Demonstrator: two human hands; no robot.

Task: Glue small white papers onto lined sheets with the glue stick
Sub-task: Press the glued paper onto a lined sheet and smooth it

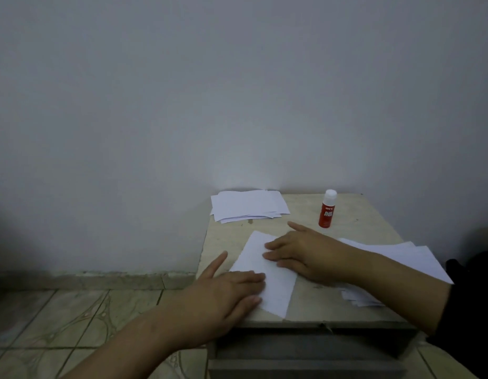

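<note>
A white sheet (275, 291) lies at an angle on the front of the small table (355, 214). My left hand (223, 294) lies flat with straight fingers on the sheet's lower left part. My right hand (300, 253) presses flat on its upper right part, fingers pointing left. A red glue stick (327, 210) with a white cap stands upright beyond my right hand, untouched. A pile of white papers (248, 205) lies at the table's far left corner.
More white sheets (396, 255) are spread under and behind my right forearm at the table's right side. The table stands against a plain wall, with tiled floor (73, 318) to its left. A dark object (480, 255) shows at the right edge.
</note>
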